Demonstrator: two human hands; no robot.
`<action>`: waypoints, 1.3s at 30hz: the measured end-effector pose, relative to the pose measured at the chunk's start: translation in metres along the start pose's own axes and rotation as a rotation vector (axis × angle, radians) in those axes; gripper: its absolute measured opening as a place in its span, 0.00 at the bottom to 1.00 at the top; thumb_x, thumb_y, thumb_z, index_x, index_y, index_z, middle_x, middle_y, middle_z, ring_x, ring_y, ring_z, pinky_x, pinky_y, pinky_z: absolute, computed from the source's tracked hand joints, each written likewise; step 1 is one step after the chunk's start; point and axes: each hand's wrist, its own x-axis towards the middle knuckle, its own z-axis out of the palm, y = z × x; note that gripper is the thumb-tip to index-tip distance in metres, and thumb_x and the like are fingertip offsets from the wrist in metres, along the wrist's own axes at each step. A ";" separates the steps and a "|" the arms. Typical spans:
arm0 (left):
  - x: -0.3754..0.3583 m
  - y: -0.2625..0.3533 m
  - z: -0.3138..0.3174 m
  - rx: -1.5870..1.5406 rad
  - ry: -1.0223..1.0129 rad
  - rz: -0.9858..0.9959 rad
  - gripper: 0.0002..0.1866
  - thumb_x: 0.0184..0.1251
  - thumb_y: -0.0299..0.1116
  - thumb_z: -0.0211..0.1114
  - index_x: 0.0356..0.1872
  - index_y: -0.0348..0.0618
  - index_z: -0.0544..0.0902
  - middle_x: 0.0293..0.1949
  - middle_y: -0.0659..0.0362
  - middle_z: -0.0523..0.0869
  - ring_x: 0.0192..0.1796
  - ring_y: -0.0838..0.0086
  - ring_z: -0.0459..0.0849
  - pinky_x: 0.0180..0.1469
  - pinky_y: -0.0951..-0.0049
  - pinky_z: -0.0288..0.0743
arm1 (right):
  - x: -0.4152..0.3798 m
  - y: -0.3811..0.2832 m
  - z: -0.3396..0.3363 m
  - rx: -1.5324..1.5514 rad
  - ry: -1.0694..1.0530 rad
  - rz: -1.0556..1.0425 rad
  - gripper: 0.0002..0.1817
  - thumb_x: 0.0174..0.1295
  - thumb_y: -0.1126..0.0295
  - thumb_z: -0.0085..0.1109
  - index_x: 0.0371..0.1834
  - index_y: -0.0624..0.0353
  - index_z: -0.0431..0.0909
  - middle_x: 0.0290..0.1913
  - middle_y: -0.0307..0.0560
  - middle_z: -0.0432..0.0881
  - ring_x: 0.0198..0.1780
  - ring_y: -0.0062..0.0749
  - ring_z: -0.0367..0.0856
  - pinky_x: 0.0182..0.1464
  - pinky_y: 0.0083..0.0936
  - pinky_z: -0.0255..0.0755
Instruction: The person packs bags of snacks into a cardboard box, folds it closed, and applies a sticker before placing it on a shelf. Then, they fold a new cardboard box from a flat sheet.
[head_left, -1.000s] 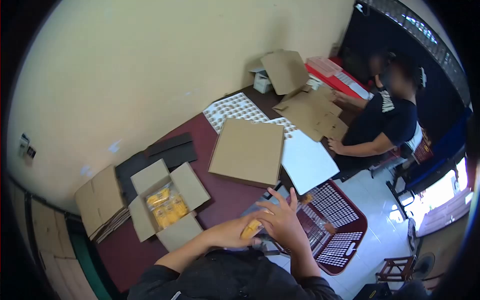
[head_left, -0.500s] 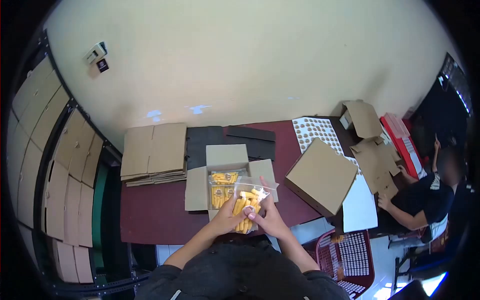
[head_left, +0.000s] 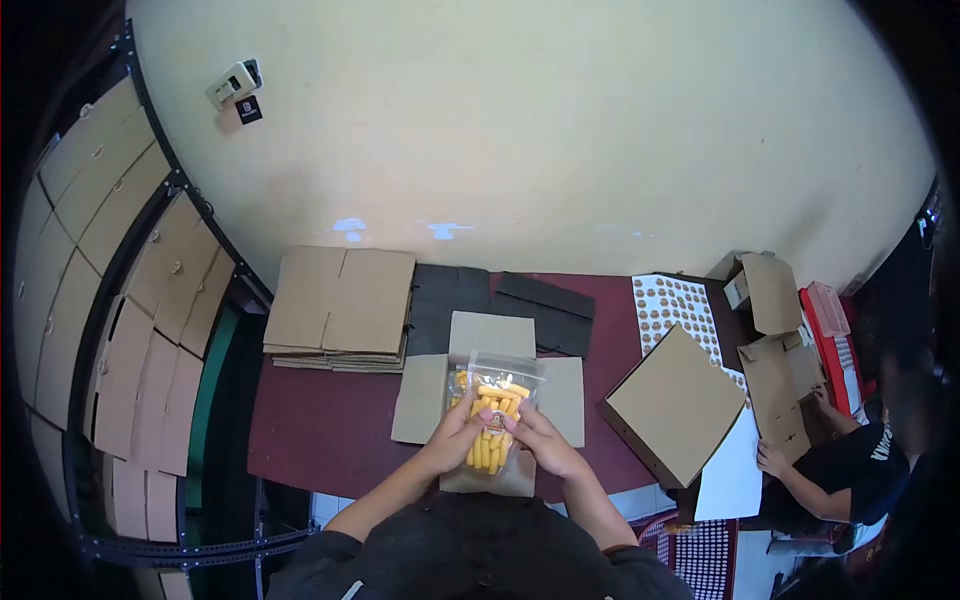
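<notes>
A clear zip bag of yellow sticks (head_left: 488,455) with a round label is held upright between my two hands. My left hand (head_left: 452,437) grips its left side, and my right hand (head_left: 541,440) grips its right side, thumbs near the label. Beneath and behind the bag stands an open cardboard box (head_left: 492,335) with its flaps spread. Part of another bag of yellow sticks (head_left: 458,383) shows inside the box at its left; the bag in my hands hides the rest of the interior.
Flattened cardboard (head_left: 340,300) is stacked at the left, beside black sheets (head_left: 545,310). A closed box (head_left: 675,405), a sticker sheet (head_left: 675,310) and a red basket (head_left: 700,555) are on the right. A co-worker (head_left: 830,480) handles an open carton (head_left: 780,390).
The view has shifted, so the table things appear farther right. The bag is more upright, its label now facing me, and both hands still hold it.
</notes>
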 end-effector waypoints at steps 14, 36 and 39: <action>0.000 0.000 0.013 0.106 -0.150 -0.008 0.29 0.66 0.38 0.65 0.62 0.36 0.64 0.53 0.55 0.77 0.53 0.72 0.78 0.55 0.69 0.73 | -0.015 -0.002 -0.012 0.044 0.080 0.098 0.27 0.71 0.60 0.52 0.65 0.66 0.63 0.56 0.46 0.75 0.57 0.25 0.74 0.58 0.26 0.69; -0.008 0.006 0.046 0.113 -0.216 0.055 0.38 0.58 0.34 0.72 0.68 0.38 0.62 0.62 0.49 0.68 0.63 0.68 0.70 0.64 0.68 0.66 | -0.045 -0.005 -0.017 -0.173 0.531 -0.291 0.13 0.65 0.66 0.59 0.46 0.65 0.81 0.46 0.47 0.84 0.49 0.27 0.79 0.55 0.27 0.70; 0.001 -0.008 0.040 0.196 -0.041 0.293 0.28 0.58 0.34 0.72 0.60 0.39 0.74 0.59 0.51 0.74 0.61 0.68 0.73 0.63 0.70 0.67 | -0.042 -0.004 -0.015 -0.336 0.484 -0.330 0.10 0.62 0.70 0.62 0.39 0.66 0.85 0.43 0.50 0.85 0.47 0.28 0.80 0.53 0.26 0.71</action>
